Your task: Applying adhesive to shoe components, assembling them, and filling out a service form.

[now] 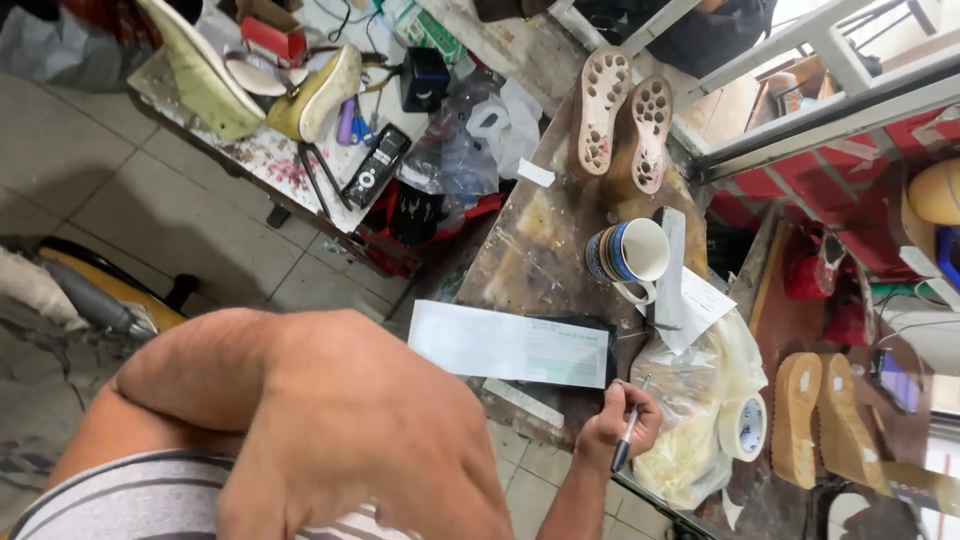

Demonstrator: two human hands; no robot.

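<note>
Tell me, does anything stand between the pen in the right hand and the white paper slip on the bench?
Nothing visible does. The right hand holds the pen just beside the lower right corner of the paper slip, with only bare bench between them.

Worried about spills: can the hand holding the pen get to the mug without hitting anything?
Probably yes. The right hand grips a pen just below the mug; only the flat paper slip lies between.

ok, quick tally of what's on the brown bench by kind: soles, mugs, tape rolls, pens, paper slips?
Shoe soles: 4, two studded, two tan
Mugs: 1
Tape rolls: 1
Pens: 1, in the right hand
Paper slips: 1
Total: 8
</note>
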